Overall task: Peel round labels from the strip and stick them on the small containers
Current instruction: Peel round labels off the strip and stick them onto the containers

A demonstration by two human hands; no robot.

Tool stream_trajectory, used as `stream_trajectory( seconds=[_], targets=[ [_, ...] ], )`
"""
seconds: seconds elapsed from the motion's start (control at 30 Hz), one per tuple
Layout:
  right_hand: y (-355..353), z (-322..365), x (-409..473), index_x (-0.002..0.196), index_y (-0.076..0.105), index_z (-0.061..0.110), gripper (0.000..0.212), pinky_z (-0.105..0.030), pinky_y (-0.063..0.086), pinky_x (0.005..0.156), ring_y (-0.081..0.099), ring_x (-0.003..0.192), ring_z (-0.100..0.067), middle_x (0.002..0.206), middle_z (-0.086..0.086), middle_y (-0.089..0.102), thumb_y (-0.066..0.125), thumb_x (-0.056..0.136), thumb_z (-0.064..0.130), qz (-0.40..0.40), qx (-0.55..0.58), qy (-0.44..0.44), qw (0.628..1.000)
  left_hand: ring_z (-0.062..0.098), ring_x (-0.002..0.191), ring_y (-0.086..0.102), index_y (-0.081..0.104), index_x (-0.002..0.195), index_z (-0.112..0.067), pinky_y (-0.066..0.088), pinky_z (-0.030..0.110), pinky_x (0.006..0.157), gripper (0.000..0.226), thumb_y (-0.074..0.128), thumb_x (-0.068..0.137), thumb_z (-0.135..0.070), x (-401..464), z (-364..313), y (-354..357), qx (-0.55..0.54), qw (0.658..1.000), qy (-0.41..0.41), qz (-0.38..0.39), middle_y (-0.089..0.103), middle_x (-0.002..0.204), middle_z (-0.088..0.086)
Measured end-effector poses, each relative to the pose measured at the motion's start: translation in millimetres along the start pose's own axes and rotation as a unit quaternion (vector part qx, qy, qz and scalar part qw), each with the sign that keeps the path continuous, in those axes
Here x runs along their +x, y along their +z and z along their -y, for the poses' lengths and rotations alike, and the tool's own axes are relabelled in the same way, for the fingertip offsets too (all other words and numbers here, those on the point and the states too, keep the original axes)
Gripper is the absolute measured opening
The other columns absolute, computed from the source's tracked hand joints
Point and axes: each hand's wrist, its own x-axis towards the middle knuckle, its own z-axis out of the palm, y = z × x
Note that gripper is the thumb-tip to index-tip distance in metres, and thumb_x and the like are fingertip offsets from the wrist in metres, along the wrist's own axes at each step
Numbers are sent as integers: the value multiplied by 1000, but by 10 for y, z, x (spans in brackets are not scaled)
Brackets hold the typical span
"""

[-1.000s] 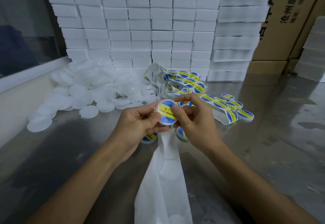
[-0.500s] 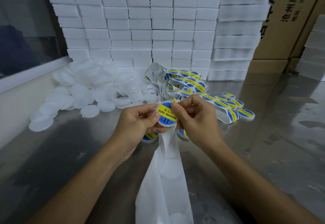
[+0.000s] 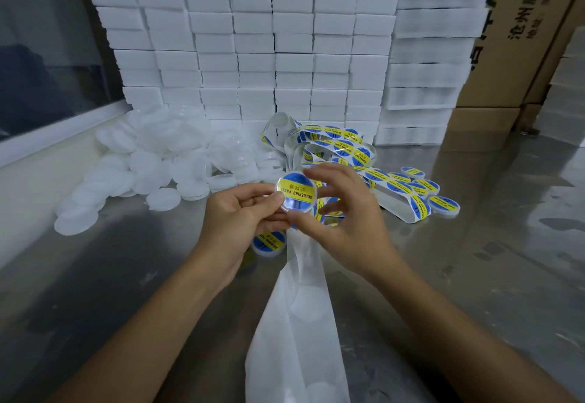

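Note:
My left hand pinches a small round container by its left edge; a blue and yellow label covers its top. My right hand hovers just right of it with spread, relaxed fingers, its index tip at the top rim and its thumb tip under the lower rim. Behind the hands lies the coiled label strip. The peeled white backing trails down toward me. A heap of unlabelled white containers lies at the left. Labelled containers sit at the right, and one lies under my left hand.
The work surface is a shiny metal table. A wall of stacked white blocks stands at the back, with cardboard cartons to its right. A window sill runs along the left.
My right thumb has lifted off the label and the fingers have spread open. The labelled container has turned slightly in my left hand.

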Motion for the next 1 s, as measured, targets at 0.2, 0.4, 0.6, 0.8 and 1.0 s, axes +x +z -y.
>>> stream_trajectory(
  seconds=[0.2, 0.4, 0.6, 0.8, 1.0],
  targets=[
    [-46, -44, 24, 105, 74, 14, 36, -17, 49, 75, 62, 98, -7, 110, 1, 67, 84, 75, 31, -7, -56, -46, 997, 24, 72, 74, 70, 94, -7, 58, 25, 61, 9, 67, 86, -8, -29, 6, 22, 22, 999, 7, 35, 75, 79, 12],
    [-499, -501, 166, 100, 73, 22, 26, -23, 45, 80, 60, 95, -7, 102, 9, 69, 79, 77, 31, -121, -132, 99, 979, 20, 43, 51, 71, 74, -20, 47, 31, 44, 10, 75, 82, -25, 41, 158, -36, 272, 955, 107, -43, 61, 56, 15],
    [-1025, -1144, 113, 95, 73, 20, 22, -29, 40, 80, 60, 99, -27, 110, -8, 60, 73, 75, 30, -228, -258, 271, 899, 6, 41, 43, 56, 63, -22, 36, 19, 49, 42, 74, 65, -60, 17, 275, -32, 421, 893, 153, -48, 47, 41, -10],
    [-1056, -1339, 55, 101, 74, 16, 23, -37, 47, 81, 61, 100, -38, 109, -15, 68, 65, 82, 25, -216, -296, 344, 864, -1, 56, 59, 55, 70, -24, 43, 20, 56, 45, 80, 60, -59, 10, 311, -20, 465, 880, 77, -61, 64, 54, -11],
    [-995, -1250, 63, 112, 72, 15, 30, -43, 47, 87, 58, 106, -41, 112, -18, 68, 60, 86, 22, -154, -331, 332, 869, 12, 58, 57, 59, 76, -21, 52, 29, 63, 29, 86, 69, -14, 42, 282, 2, 325, 944, 35, -54, 64, 72, -1]
  ],
)
